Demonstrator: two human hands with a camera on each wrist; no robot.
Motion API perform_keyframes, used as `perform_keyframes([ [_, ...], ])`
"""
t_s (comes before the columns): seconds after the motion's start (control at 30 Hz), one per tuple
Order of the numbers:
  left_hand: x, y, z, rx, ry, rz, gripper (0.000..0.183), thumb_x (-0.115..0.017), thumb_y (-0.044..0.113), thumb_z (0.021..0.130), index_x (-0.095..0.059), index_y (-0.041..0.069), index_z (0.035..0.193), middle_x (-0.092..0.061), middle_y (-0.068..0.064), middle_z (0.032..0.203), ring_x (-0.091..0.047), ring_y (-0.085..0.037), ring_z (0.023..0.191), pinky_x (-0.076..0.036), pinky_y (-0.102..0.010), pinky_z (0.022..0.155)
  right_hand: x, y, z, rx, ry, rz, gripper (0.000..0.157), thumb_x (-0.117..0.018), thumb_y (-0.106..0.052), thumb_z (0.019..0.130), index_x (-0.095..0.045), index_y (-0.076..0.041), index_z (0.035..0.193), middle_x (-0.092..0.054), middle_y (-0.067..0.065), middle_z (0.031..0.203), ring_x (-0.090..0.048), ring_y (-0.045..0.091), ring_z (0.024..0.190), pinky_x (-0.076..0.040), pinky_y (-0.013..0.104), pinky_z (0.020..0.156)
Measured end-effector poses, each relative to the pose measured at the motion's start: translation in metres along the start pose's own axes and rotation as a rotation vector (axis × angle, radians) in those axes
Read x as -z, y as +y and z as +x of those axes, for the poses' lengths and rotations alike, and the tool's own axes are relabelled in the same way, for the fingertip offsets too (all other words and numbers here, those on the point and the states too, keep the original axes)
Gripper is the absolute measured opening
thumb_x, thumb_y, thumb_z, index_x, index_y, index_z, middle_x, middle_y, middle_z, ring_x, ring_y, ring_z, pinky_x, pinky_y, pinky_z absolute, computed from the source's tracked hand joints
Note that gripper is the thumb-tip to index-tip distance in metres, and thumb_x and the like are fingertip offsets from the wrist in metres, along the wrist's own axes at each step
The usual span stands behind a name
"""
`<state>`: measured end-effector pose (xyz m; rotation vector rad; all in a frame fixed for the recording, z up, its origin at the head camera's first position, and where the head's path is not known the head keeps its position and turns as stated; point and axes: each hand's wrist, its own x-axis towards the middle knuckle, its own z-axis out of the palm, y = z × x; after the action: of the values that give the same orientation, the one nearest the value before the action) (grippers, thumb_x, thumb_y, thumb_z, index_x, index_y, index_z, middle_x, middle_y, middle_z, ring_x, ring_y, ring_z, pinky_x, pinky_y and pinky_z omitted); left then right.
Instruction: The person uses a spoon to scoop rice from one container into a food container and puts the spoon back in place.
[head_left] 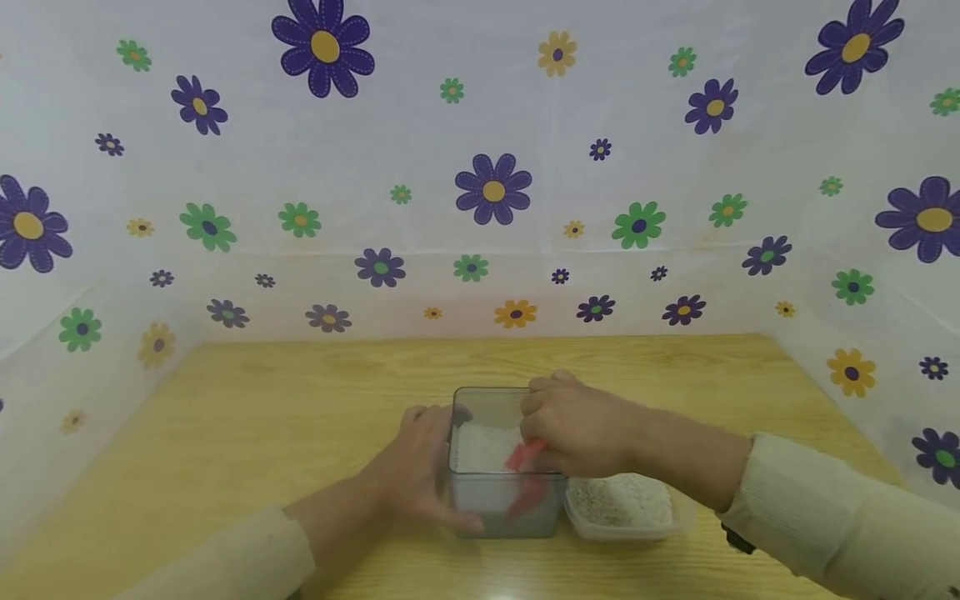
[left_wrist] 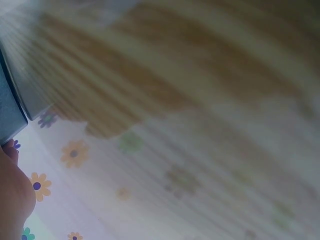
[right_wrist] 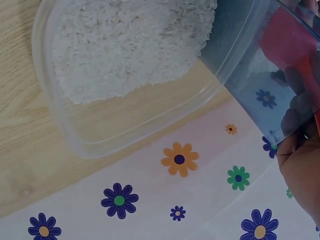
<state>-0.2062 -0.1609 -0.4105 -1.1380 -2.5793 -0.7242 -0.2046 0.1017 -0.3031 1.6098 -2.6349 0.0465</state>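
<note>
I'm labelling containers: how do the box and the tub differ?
The box is grey-tinted; the tub is clear. The box is tall; the tub is low. The left hand grips the box; neither hand grips the tub. Both are open-topped and hold something white.

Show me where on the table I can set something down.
Bare table lies between the left hand and the flowered cloth at left; another bare strip runs behind the tall container to the cloth. The middle is crowded: the right hand holds a red scoop at that container, and the low tub of rice stands close on its right.
</note>
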Motion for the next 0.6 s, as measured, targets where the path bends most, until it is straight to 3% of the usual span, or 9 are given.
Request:
perform_keyframes([
  [0.33,-0.0029,-0.0024,-0.0013,0.014,-0.006,0.006,0.119,-0.059,0.092,0.063,-0.042,0.001,0.138,-0.056,-0.004,0.122,-0.052,-0.015,0.11,-0.029,-0.042,0.1,-0.0047,-0.0005,-0.0044,-0.011,0.07,0.052,0.013,-0.072,-0.03,0.091,-0.069,-0.017,0.088,-0.051,-0.012,0.079,-0.041,0.009,0.082,-0.03,0.027,0.076],
  [0.6,-0.0004,-0.0011,-0.0006,-0.008,0.006,0.028,0.116,-0.066,0.087,0.062,-0.041,0.002,0.137,-0.056,-0.005,0.121,-0.052,-0.016,0.111,-0.029,-0.041,0.098,-0.0073,0.0002,-0.0079,-0.009,0.13,0.062,0.016,-0.069,-0.034,0.093,-0.069,-0.018,0.091,-0.054,-0.012,0.084,-0.041,0.008,0.084,-0.033,0.027,0.077],
])
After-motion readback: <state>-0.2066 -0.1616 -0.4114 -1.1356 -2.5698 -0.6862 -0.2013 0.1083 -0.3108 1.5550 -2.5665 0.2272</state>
